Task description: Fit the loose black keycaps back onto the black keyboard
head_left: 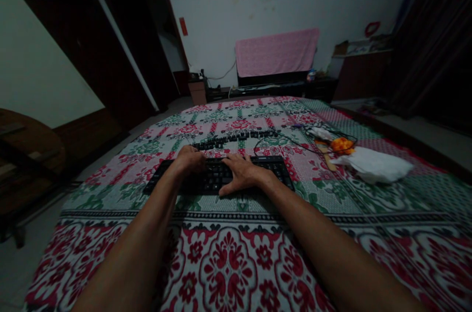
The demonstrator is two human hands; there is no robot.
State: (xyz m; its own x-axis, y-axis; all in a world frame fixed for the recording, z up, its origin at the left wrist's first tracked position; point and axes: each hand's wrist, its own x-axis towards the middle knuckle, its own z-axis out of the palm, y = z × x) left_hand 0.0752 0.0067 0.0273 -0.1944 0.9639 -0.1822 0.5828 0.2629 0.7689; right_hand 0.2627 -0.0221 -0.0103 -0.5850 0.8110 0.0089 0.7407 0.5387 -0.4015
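Observation:
A black computer keyboard [275, 169] lies across the patterned cloth in front of me. Over its left half, my left hand [190, 158] is closed, fingers curled down toward the keys; whatever is in them is hidden. My right hand [240, 172] lies on the middle of the keyboard with fingers spread and thumb stretched toward the front edge. Just behind the keyboard, a long uneven line of small black keycaps [241, 136] rests on the cloth. The keys beneath both hands are covered and dim.
The flowered cloth [228, 267] covers the wide surface. To the right lie a white bag [381, 164], an orange bundle [342, 145], a flat wooden strip [329, 160] and a black cable [298, 143]. Beyond stands a low cabinet with a pink towel [276, 53] above it.

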